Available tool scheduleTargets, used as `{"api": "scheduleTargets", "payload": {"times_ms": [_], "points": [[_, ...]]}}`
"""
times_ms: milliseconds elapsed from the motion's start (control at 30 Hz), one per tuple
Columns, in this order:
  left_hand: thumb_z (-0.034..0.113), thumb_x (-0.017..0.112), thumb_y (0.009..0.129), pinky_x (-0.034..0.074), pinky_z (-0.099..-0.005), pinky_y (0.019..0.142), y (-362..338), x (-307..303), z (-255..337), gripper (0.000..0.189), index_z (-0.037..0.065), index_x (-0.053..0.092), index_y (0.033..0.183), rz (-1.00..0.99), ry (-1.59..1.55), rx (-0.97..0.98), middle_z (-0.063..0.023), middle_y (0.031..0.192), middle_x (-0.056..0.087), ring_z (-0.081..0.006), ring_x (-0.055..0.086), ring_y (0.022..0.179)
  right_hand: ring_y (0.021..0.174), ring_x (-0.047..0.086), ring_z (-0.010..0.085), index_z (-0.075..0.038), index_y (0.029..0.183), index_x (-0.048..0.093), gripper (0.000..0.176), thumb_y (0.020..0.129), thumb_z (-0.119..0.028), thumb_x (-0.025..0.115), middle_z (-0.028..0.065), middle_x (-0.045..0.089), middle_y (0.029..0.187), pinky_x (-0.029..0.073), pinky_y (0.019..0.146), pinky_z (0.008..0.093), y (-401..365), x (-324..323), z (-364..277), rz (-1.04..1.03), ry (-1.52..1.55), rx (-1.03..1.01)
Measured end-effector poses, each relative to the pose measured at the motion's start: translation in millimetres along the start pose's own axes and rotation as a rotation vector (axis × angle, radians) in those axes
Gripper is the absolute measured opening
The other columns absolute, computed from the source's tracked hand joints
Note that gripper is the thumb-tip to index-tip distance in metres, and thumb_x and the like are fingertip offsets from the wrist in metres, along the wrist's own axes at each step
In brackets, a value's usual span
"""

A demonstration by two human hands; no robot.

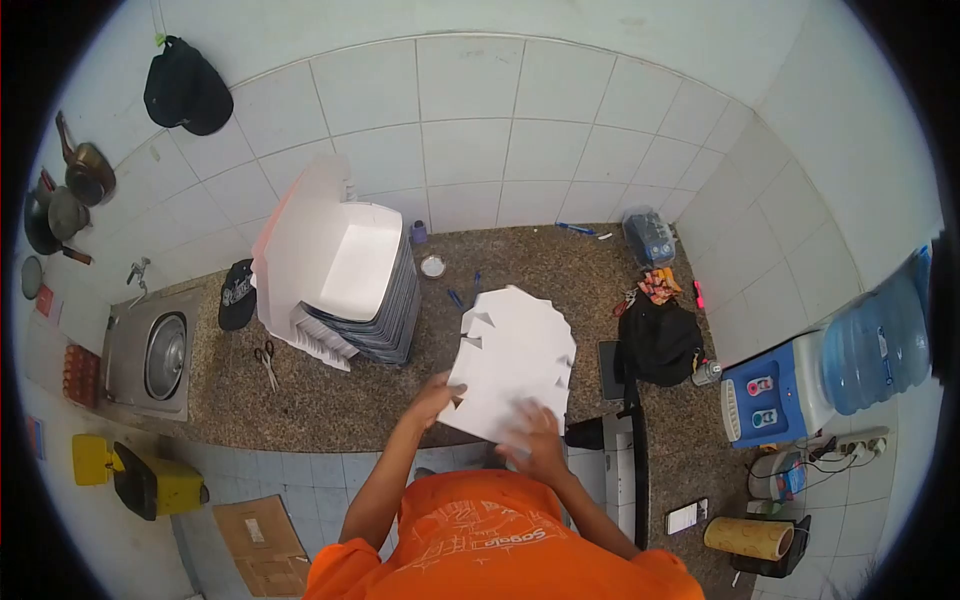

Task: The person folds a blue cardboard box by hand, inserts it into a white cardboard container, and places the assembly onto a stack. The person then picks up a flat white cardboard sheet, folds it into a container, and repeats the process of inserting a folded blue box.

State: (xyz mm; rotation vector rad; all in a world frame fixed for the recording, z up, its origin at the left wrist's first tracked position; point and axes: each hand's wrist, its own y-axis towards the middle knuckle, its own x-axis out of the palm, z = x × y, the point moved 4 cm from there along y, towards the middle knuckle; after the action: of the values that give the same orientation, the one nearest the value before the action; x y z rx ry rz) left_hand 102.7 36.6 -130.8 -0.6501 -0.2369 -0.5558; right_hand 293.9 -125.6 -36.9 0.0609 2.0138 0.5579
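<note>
A white die-cut cardboard sheet (515, 360) with notched edges lies flat on the granite counter in front of me; it may be several sheets stacked. My left hand (430, 400) grips the sheet's lower left edge. Over its lower right part is my right hand (535, 442), blurred by motion, its fingers spread and apparently not closed on anything. Left of the sheet stands a tall stack of folded white cardboard trays (365, 260). More flat white blanks (300, 230) lean upright against that stack.
Scissors (267, 365), a black cap (238, 295) and a steel sink (150, 350) are to the left. Blue pens (456, 298) and a roll of tape (432, 266) lie behind the sheet. On the right are a black bag (660, 342) and a water dispenser (775, 390).
</note>
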Motion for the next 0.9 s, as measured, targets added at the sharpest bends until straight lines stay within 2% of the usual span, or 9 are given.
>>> {"api": "scheduleTargets", "payload": {"times_ms": [167, 233, 367, 433, 533, 633, 700, 767, 900], "points": [[0.011, 0.065, 0.097, 0.052, -0.0306, 0.085, -19, 21, -11, 0.04, 0.002, 0.061, 0.136, -0.04, 0.211, 0.097, -0.0085, 0.116, 0.07, -0.0156, 0.065, 0.099, 0.127, 0.054, 0.0276, 0.002, 0.14, 0.048, 0.068, 0.088, -0.027, 0.081, 0.021, 0.055, 0.138, 0.044, 0.106, 0.0399, -75, 53, 139, 0.312, 0.747, 1.239], [0.016, 0.066, 0.098, 0.052, -0.0327, 0.089, -3, 14, -24, 0.049, 0.002, 0.054, 0.143, -0.067, 0.211, 0.046, -0.0104, 0.123, 0.067, -0.0191, 0.064, 0.105, 0.118, 0.06, 0.0226, 0.003, 0.139, 0.048, 0.057, 0.092, -0.012, 0.077, 0.0177, 0.064, 0.124, 0.05, 0.098, 0.0331, -47, 17, 118, 0.416, 1.054, 0.985], [0.031, 0.068, 0.099, 0.044, -0.039, 0.106, -17, 54, 14, 0.075, 0.003, 0.029, 0.156, 0.311, 0.961, 0.572, -0.0125, 0.137, 0.054, -0.025, 0.053, 0.126, 0.111, 0.063, 0.0201, -0.003, 0.134, 0.055, 0.055, 0.084, -0.002, 0.079, 0.0105, 0.067, 0.12, 0.052, 0.093, 0.0319, 8, -22, 60, 0.469, 0.405, 0.646], [0.031, 0.069, 0.099, 0.041, -0.0409, 0.109, -25, 100, 4, 0.073, 0.002, 0.031, 0.155, -0.256, 0.193, 0.176, -0.0143, 0.14, 0.053, -0.0255, 0.049, 0.131, 0.129, 0.057, 0.0285, -0.007, 0.146, 0.046, 0.073, 0.083, -0.014, 0.082, 0.0174, 0.058, 0.139, 0.047, 0.105, 0.0442, 29, -6, 20, -0.06, 0.73, 0.607], [0.027, 0.068, 0.099, 0.045, -0.0379, 0.104, -27, 111, 43, 0.056, -0.001, 0.048, 0.143, 0.015, 0.02, 0.305, -0.0124, 0.136, 0.057, -0.0229, 0.056, 0.124, 0.156, 0.016, 0.0377, -0.013, 0.157, 0.034, 0.09, 0.083, -0.035, 0.081, 0.02, 0.022, 0.167, 0.003, 0.12, 0.0658, 32, -22, -21, -0.206, 0.327, 0.277], [0.018, 0.071, 0.097, 0.05, -0.0322, 0.094, -28, 111, 65, 0.038, -0.004, 0.061, 0.127, 0.203, -0.241, 0.316, -0.0091, 0.122, 0.066, -0.0185, 0.064, 0.109, 0.157, 0.013, 0.0345, -0.012, 0.157, 0.035, 0.084, 0.088, -0.033, 0.079, 0.02, 0.018, 0.168, -0.002, 0.12, 0.0647, 25, -30, -16, -0.248, -0.216, 0.233], [0.011, 0.075, 0.093, 0.052, -0.031, 0.089, -25, 113, 69, 0.03, -0.003, 0.065, 0.118, 0.161, -0.246, 0.311, -0.0085, 0.113, 0.07, -0.0168, 0.067, 0.101, 0.149, 0.037, 0.0372, -0.008, 0.148, 0.051, 0.063, 0.091, -0.022, 0.076, 0.0241, 0.041, 0.157, 0.023, 0.119, 0.0597, 24, -37, -16, -0.096, -0.183, 0.223], [0.01, 0.076, 0.093, 0.053, -0.0306, 0.089, -21, 119, 66, 0.029, -0.002, 0.066, 0.116, 0.166, -0.294, 0.31, -0.0081, 0.111, 0.07, -0.0163, 0.067, 0.099, 0.123, 0.064, 0.0372, -0.003, 0.132, 0.066, 0.045, 0.088, -0.006, 0.074, 0.0206, 0.066, 0.132, 0.05, 0.103, 0.0425, 4, -20, 8, 0.458, 0.962, 0.846], [0.012, 0.075, 0.095, 0.054, -0.0293, 0.085, -11, 148, 63, 0.023, 0.0, 0.067, 0.113, 0.16, -0.381, 0.32, -0.0053, 0.104, 0.071, -0.0145, 0.067, 0.092, 0.098, 0.074, 0.0326, 0.001, 0.124, 0.07, 0.039, 0.085, -0.002, 0.072, 0.0165, 0.074, 0.113, 0.058, 0.088, 0.0347, 16, -69, 1, 0.588, 0.129, 0.169]]}}
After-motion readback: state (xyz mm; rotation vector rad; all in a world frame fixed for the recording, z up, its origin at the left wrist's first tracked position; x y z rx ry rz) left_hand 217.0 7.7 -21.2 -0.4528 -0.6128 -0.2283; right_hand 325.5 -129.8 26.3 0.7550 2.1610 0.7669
